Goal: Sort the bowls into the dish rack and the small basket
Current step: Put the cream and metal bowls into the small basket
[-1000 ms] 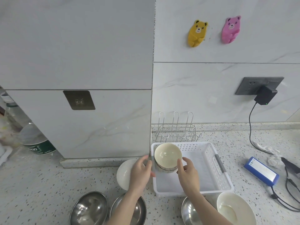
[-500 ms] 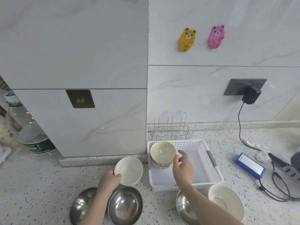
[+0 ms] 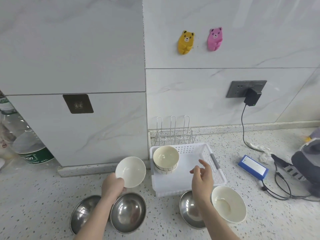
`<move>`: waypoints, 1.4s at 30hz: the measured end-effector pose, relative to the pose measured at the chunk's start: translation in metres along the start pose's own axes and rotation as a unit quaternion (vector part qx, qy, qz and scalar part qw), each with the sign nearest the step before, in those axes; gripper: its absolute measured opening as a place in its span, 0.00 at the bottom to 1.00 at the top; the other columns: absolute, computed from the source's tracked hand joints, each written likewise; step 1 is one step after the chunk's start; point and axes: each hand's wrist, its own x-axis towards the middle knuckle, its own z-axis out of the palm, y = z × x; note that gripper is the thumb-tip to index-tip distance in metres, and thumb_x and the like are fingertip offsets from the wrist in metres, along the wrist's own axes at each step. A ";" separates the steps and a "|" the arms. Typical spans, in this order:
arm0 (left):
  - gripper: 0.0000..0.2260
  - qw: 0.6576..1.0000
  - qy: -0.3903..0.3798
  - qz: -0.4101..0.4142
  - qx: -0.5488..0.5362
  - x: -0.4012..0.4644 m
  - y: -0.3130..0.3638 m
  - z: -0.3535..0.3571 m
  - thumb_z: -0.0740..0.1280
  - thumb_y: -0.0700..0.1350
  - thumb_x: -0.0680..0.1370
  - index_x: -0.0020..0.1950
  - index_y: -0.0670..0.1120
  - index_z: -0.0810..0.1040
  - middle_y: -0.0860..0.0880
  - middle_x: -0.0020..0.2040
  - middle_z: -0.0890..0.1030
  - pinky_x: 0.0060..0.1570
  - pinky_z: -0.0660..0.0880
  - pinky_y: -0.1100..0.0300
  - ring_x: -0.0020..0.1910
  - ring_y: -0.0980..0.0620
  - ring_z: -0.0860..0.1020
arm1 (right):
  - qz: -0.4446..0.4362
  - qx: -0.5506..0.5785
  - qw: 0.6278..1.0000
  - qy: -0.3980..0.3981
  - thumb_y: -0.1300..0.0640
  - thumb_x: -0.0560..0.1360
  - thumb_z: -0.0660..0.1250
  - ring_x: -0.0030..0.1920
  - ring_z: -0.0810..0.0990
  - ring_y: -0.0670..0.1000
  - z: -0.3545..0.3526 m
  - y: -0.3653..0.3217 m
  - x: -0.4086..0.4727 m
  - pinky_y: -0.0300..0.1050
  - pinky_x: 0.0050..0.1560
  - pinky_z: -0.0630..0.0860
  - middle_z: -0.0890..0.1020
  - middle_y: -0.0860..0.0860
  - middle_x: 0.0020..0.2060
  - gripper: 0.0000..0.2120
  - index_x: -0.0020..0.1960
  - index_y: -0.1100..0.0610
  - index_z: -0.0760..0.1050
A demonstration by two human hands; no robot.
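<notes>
A white plastic basket stands on the counter with a stack of cream bowls in its back-left corner. Behind it is an empty wire dish rack. My left hand grips the near rim of a white bowl left of the basket. My right hand hovers over the basket's front, fingers relaxed and holding nothing. Three steel bowls sit near me: one far left, one beside it, one under my right forearm. A large white bowl sits to the right.
A wall block juts out at the left, with a water bottle beside it. To the right lie a blue power bank, black cables, a charger in the wall socket and a grey soft toy.
My left hand left the cream stack, moved down-left and took hold of the white bowl, which now sits tilted up. My right hand let go of the stack and drew back to the right.
</notes>
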 end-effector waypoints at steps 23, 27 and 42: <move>0.07 0.958 -0.111 -0.055 -0.259 -0.131 0.057 0.078 0.59 0.34 0.80 0.52 0.42 0.75 0.37 0.36 0.85 0.17 0.56 0.66 0.17 0.57 0.60 | 0.191 -0.289 0.937 -0.050 0.51 0.78 0.59 0.54 0.78 0.58 -0.176 0.055 0.015 0.55 0.59 0.73 0.72 0.56 0.64 0.23 0.71 0.55 0.67; 0.08 0.950 -0.102 -0.049 -0.292 -0.154 0.073 0.100 0.57 0.32 0.79 0.50 0.38 0.75 0.37 0.33 0.84 0.16 0.55 0.67 0.17 0.57 0.60 | 0.208 -0.295 0.922 -0.140 0.46 0.78 0.56 0.50 0.80 0.53 -0.188 0.066 0.013 0.50 0.57 0.76 0.83 0.52 0.53 0.20 0.66 0.53 0.72; 0.09 0.941 -0.076 -0.073 -0.322 -0.180 0.081 0.137 0.57 0.32 0.79 0.51 0.38 0.76 0.34 0.35 0.84 0.17 0.54 0.68 0.16 0.57 0.57 | 0.170 -0.160 0.967 -0.101 0.54 0.74 0.63 0.35 0.80 0.50 -0.220 0.061 0.037 0.45 0.37 0.74 0.83 0.47 0.24 0.11 0.38 0.59 0.79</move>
